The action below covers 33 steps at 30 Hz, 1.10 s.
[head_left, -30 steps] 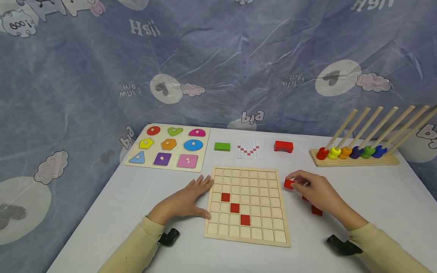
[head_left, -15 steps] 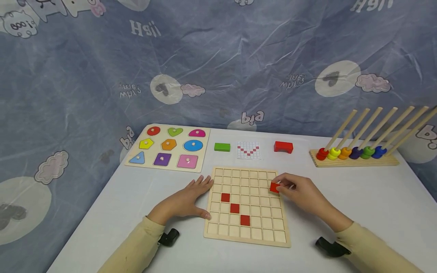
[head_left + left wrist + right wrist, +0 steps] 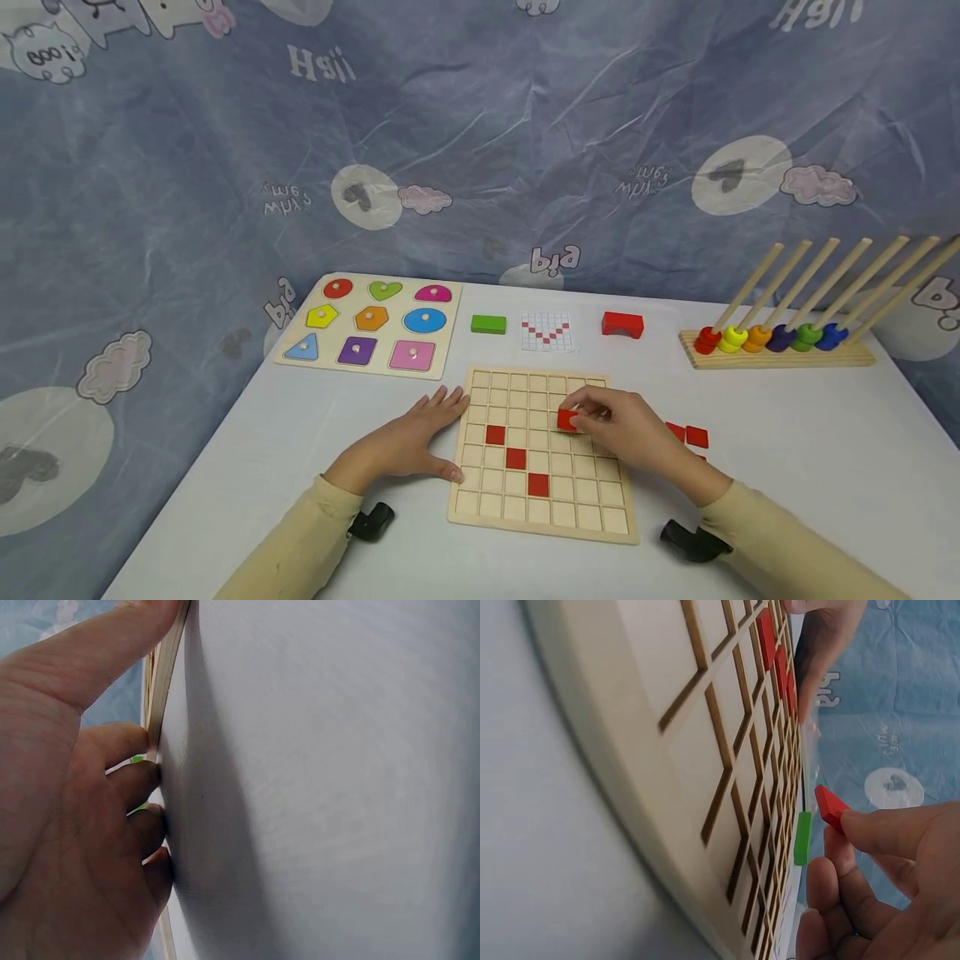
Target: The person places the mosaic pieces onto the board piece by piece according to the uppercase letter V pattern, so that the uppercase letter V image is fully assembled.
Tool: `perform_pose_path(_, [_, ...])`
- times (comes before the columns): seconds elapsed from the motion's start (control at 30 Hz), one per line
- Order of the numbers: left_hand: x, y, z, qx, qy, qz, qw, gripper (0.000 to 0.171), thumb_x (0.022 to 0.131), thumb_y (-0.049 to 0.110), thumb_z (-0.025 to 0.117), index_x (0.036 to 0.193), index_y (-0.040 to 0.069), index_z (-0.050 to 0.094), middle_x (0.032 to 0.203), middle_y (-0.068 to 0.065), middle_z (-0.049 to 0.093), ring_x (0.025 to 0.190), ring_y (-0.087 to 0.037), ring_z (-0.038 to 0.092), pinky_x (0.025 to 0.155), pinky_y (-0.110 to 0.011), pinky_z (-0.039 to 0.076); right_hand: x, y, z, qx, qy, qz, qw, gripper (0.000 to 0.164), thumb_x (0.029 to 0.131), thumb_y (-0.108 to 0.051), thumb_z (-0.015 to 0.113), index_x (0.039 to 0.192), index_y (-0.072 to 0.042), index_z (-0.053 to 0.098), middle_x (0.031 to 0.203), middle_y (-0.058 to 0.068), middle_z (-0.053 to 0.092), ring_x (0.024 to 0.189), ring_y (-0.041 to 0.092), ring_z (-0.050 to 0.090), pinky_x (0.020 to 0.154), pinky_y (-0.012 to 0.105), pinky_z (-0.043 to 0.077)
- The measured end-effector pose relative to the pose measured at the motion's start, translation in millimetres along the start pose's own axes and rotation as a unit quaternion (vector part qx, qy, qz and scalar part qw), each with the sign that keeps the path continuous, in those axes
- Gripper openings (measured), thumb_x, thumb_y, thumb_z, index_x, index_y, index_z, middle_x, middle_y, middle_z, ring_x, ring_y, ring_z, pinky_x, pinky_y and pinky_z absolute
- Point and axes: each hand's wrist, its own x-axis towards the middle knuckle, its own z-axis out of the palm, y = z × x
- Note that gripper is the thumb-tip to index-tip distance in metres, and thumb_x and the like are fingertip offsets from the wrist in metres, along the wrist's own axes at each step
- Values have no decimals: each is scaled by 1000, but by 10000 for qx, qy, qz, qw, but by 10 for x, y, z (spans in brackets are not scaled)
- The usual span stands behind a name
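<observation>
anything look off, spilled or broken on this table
Nothing looks spilled or broken; three red tiles sit squarely in the grid board. One small oddity: on the peg stand, the rightmost rod shows no beads, while the other six each carry some.

A wrinkled blue-grey cloth (image 3: 480, 125) hangs like a wall behind the bench (image 3: 795, 492) and comes down past its left and right sides; sharp creases catch the light above the middle of the bench; the bench top is plain white, matte and smooth. The cloth's print shows pale circles (image 3: 347, 197) with grey hearts, pink clouds (image 3: 425, 199) and upside-down lettering (image 3: 555, 257) just above the bench's far edge; cartoon animals (image 3: 105, 18) sit high above its left side; the light is soft, with a blurred shadow (image 3: 217, 787) on the bench.
</observation>
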Motion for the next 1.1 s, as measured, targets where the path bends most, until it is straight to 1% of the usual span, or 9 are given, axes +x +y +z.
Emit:
perform_pose_path(0.13, [3, -4, 3, 19, 25, 37, 10000, 110, 74, 48, 88, 161, 14, 30, 169, -5, 20, 157, -29, 7, 127, -47, 9, 46, -64, 67, 75, -57, -27, 10000, 16, 95, -13, 72, 107, -23, 74, 88, -5, 66, 78, 17, 58, 63, 26, 51])
perform_pose_path(0.33, [5, -14, 14, 11, 77, 75, 9999, 110, 74, 48, 88, 161, 14, 31, 168, -6, 21, 157, -29, 8, 127, -47, 9, 123, -137, 173, 138, -153, -208, 9996, 16, 95, -11, 72, 106, -23, 74, 86, -6, 65, 76, 17, 58, 62, 26, 51])
perform_pose_path(0.47, [7, -6, 5, 20, 64, 45, 10000, 111, 74, 49, 88, 161, 14, 30, 169, -5, 21, 157, -29, 8, 127, -47, 9, 171, -168, 251, 118, -234, -386, 9989, 15, 95, -12, 72, 106, -22, 74, 86, -7, 64, 77, 15, 58, 65, 26, 51])
perform_pose_path(0.57, [7, -4, 1, 16, 51, 32, 10000, 111, 73, 49, 88, 161, 15, 30, 169, -5, 20, 157, -29, 8, 127, -47, 9, 206, -189, 317, 89, -265, -515, 9983, 15, 95, -12, 72, 106, -22, 74, 85, -9, 64, 79, 13, 58, 69, 26, 51])
perform_pose_path(0.73, [1, -7, 4, 7, 9, -20, 10000, 112, 73, 51, 88, 162, 17, 29, 169, -2, 19, 157, -26, 7, 127, -47, 9, 268, -239, 444, 125, -310, -656, 9973, 14, 95, -14, 72, 106, -23, 74, 85, -11, 64, 79, 11, 59, 71, 26, 52])
perform_pose_path(0.93, [-4, -1, -6, -17, -17, -50, 10000, 112, 73, 51, 88, 162, 18, 29, 169, -1, 19, 157, -26, 7, 127, -48, 9, 340, -350, 537, 191, -378, -728, 9964, 15, 96, -12, 71, 107, -21, 74, 84, -11, 65, 78, 11, 60, 71, 25, 53])
perform_pose_path(1.1, [-6, -6, -5, -53, -28, -54, 10000, 112, 73, 51, 87, 162, 18, 29, 169, -1, 19, 157, -27, 7, 126, -49, 10, 416, -395, 583, 195, -382, -779, 9960, 15, 96, -12, 71, 109, -20, 74, 84, -10, 65, 78, 11, 59, 72, 26, 53])
